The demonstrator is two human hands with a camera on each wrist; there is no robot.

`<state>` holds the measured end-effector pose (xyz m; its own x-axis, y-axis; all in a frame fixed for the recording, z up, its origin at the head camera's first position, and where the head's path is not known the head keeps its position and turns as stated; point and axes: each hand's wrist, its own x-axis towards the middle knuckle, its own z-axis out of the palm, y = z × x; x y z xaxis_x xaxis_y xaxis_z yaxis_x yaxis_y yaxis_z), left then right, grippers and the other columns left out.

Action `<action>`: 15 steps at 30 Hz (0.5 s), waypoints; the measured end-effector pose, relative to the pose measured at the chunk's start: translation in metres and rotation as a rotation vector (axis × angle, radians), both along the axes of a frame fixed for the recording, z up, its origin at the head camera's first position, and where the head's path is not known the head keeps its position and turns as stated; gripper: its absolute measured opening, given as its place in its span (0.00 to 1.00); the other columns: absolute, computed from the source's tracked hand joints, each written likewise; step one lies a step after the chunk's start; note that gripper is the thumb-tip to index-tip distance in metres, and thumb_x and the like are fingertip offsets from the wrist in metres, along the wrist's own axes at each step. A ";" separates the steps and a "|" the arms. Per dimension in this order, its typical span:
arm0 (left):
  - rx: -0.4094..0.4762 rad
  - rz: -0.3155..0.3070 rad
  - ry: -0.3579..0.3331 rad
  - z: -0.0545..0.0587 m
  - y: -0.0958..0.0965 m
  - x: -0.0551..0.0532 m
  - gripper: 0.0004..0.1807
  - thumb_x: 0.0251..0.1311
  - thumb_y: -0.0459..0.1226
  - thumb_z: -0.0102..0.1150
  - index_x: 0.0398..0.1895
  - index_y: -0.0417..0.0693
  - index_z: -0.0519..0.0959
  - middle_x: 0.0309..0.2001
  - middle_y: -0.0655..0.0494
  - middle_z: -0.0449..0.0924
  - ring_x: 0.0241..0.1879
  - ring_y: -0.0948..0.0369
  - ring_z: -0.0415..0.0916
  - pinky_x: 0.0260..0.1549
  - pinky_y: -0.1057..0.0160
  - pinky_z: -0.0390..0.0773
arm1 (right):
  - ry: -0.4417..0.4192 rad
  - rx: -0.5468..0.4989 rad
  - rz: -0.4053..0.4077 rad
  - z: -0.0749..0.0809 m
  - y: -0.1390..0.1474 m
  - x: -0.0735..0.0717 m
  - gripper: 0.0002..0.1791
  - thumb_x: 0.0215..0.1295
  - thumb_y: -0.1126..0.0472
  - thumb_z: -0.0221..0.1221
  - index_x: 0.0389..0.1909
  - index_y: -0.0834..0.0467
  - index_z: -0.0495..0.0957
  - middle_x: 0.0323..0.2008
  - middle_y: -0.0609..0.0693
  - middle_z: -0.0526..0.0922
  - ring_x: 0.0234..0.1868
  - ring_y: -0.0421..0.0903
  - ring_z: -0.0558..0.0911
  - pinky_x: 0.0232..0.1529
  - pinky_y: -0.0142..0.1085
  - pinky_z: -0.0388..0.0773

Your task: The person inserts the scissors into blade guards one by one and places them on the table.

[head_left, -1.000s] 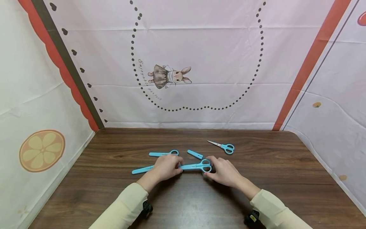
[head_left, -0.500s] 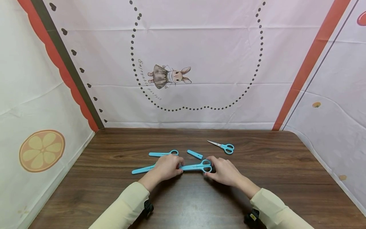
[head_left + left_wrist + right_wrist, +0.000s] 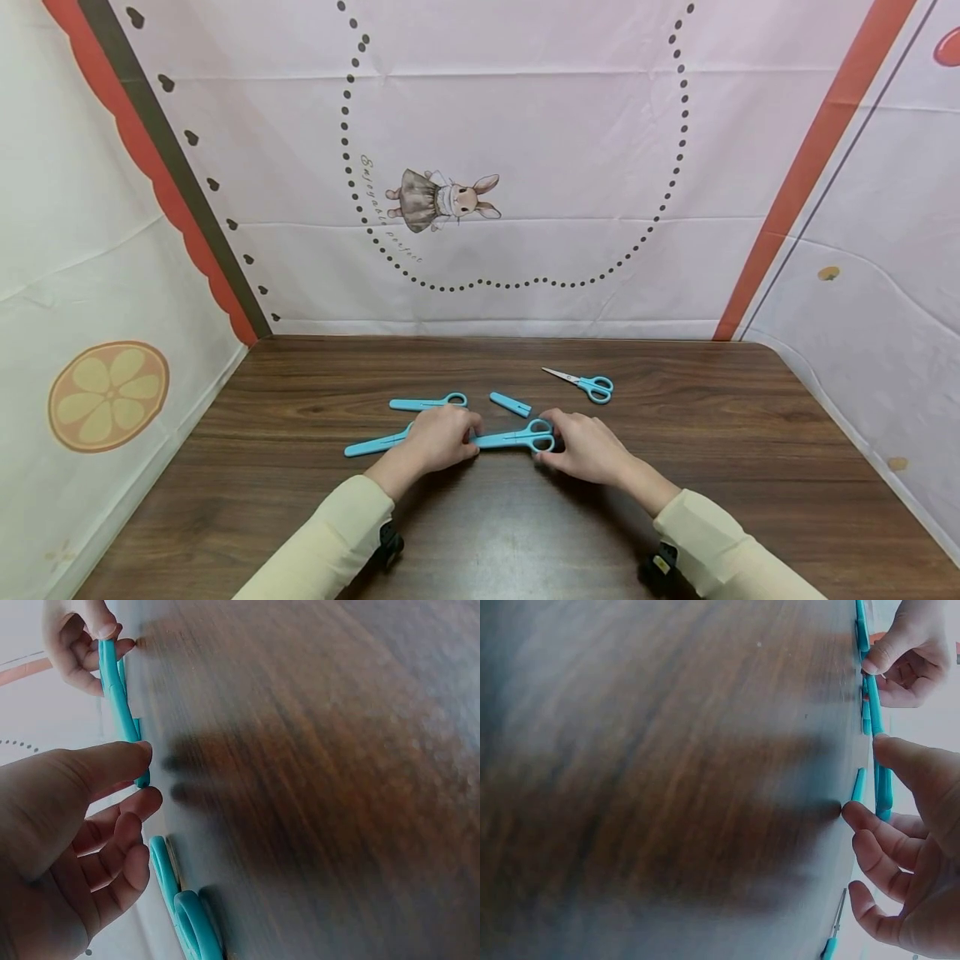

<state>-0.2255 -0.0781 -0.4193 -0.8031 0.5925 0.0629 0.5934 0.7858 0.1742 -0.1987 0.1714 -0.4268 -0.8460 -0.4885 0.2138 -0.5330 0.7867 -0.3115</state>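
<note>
Has a patterned cloth backdrop (image 3: 570,167) at the back and both sides, creased in straight lines. Has in front of it a dark brown wood-grain table (image 3: 750,433). Wears pale yellow sleeves (image 3: 318,537), both coming in from the near edge. Bears on the cloth an orange slice (image 3: 110,396) at the left and, sideways in the middle, a rabbit (image 3: 442,200) in a dress.

Pinches with the left hand (image 3: 440,437), thumb against fingers, the sheathed end of the blue scissors (image 3: 506,438). Grips with the right hand (image 3: 588,446), thumb and fingers well spread, the handle loops of the same pair. Holds it lengthwise between both hands near the middle of the table; cannot tell about contact with the tabletop.

Has just behind the left hand a far sheathed pair (image 3: 418,405), one loop showing. Has by the left wrist a long blue sheath (image 3: 375,444), pointing left, its right end hidden by the hand. Has well back at the right a small bare-bladed pair (image 3: 579,382), tip to the left. Has smallest a loose blue cap (image 3: 510,404), apart from the held pair.
</note>
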 end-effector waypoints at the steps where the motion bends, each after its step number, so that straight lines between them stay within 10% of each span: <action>1: -0.001 0.001 -0.005 0.000 0.000 0.000 0.08 0.53 0.44 0.64 0.35 0.54 0.81 0.19 0.68 0.71 0.18 0.71 0.65 0.16 0.69 0.66 | -0.002 0.000 0.000 0.000 0.000 0.000 0.26 0.52 0.51 0.65 0.49 0.59 0.73 0.27 0.42 0.77 0.25 0.35 0.74 0.24 0.29 0.68; 15: -0.011 0.005 -0.020 0.001 0.002 0.000 0.07 0.52 0.43 0.64 0.34 0.54 0.81 0.18 0.67 0.70 0.17 0.70 0.65 0.16 0.69 0.66 | -0.011 0.011 0.016 -0.002 -0.001 -0.001 0.25 0.53 0.51 0.65 0.49 0.60 0.74 0.26 0.42 0.76 0.24 0.33 0.71 0.23 0.28 0.65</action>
